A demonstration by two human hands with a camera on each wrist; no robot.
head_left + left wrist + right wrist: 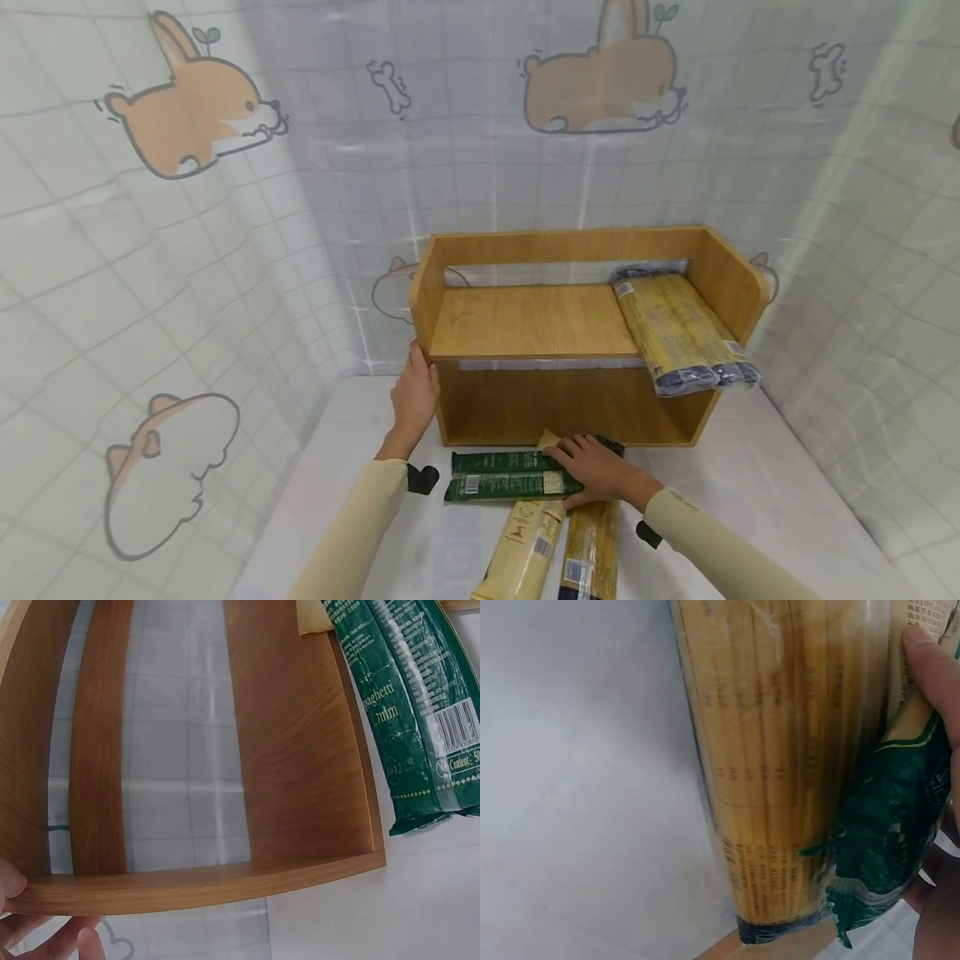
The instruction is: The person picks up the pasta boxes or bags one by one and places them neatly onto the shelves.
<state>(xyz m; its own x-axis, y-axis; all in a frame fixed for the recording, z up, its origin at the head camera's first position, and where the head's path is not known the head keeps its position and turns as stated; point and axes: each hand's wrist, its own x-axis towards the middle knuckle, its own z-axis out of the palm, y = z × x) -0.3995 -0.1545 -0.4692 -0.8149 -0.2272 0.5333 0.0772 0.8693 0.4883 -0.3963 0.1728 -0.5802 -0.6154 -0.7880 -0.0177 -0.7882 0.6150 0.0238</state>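
My left hand [416,396] grips the left side panel of a small two-tier wooden shelf [532,321]; in the left wrist view the thumb lies inside the panel and the fingers outside. Over the right end of a green spaghetti packet [495,486], my right hand [596,468] holds it, thumb on the near side and fingers on the far side. The green packaging shows two long sections, lying crosswise before the shelf. Below it are a cream packet [517,550] and a clear-wrapped yellow noodle packet [591,550], both partly covered by the hand and green packet.
Two yellow noodle packets [663,329] lie side by side on the right of the upper tier, their ends jutting past its front edge. A white surface [720,517] carries everything. Curtain-like sheets [480,167] with cartoon dogs hang behind and at both sides.
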